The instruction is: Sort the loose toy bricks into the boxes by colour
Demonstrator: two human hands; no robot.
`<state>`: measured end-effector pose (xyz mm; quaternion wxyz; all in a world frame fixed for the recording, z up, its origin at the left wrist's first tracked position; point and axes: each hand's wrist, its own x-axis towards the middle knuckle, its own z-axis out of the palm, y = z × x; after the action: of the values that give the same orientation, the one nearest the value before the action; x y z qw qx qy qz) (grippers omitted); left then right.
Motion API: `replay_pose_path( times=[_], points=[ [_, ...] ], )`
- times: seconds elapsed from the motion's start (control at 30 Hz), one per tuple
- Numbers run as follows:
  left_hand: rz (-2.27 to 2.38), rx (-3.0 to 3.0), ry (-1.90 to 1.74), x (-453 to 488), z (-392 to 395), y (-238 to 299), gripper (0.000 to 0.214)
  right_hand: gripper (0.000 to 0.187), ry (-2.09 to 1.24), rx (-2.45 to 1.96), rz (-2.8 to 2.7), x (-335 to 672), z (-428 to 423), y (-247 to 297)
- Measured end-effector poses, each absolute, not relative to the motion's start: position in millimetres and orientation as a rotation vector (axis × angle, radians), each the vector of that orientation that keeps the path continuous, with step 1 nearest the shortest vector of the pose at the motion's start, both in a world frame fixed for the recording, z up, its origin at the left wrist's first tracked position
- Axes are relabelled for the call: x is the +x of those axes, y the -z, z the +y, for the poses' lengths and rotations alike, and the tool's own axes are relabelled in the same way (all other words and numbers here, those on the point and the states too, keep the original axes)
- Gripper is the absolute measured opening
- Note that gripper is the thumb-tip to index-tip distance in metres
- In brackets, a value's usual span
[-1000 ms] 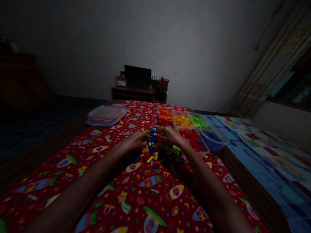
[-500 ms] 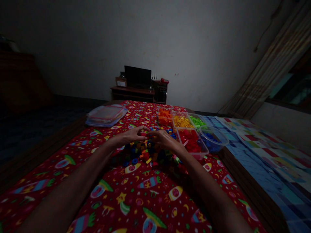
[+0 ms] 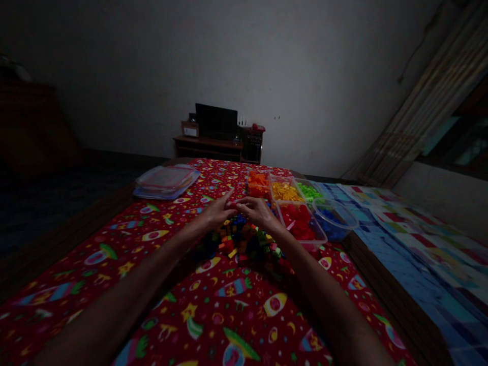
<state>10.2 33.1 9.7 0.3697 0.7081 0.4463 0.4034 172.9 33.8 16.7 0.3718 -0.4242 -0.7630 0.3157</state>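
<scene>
My left hand and my right hand meet over a mixed pile of toy bricks. Between their fingertips is a small red toy brick, partly covered by the fingers. The left index finger points up and away from the brick, while the other left fingers stay curled at it. My right fingers are pinched together against its right side. The pile holds red, orange, yellow, green and blue pieces, and my wrists hide some of it.
Right of the pile stand clear containers of sorted pieces: orange, yellow, green, red and blue. Stacked lids lie at the left on the red patterned cloth. A bed adjoins on the right.
My left hand has turned, its index finger now raised. Both hands have shifted slightly, the right a little farther right, and the red brick now shows between their fingertips.
</scene>
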Motion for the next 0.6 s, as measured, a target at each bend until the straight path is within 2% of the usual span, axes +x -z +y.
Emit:
replay_pose_path(
  times=[0.17,0.3,0.47,0.6],
  points=[
    [1.148,1.822,-1.078,24.8,31.9,-6.9,0.088,0.022,-0.737,-1.088,-2.031,175.2,32.4,-19.8],
    [1.078,1.837,-1.092,26.0,29.7,-8.0,0.091,0.024,-0.482,-1.204,-2.106,194.4,33.0,-39.0],
    [1.174,2.118,-1.088,16.0,32.9,-9.9,0.063,0.023,-0.160,-1.596,-2.166,253.2,37.4,-66.8],
    [1.140,2.445,-0.951,25.1,24.0,-9.6,0.041,0.018,-0.177,-1.895,-2.200,295.0,35.9,-78.0]
  ],
)
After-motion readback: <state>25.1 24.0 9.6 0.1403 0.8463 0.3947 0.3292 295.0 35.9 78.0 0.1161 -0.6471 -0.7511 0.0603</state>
